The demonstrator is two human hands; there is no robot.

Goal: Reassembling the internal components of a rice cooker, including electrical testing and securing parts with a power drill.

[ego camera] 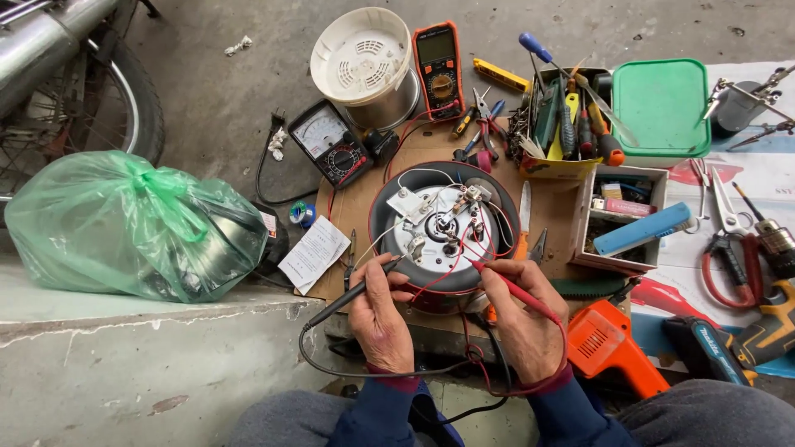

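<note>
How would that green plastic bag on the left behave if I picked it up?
The green plastic bag is thin and knotted, so it would likely sag. Something dark bulges inside, so it's probably fairly heavy and might tear.

left hand [379,319] curled in a pinching grip, right hand [523,319] likewise, side by side

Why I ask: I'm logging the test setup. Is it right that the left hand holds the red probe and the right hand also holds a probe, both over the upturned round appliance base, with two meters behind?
Not quite. The head view shows the left hand holding the black probe; the red probe is in the right hand. Both are over the upturned round appliance base, with the analog meter and the orange digital meter behind.
</note>
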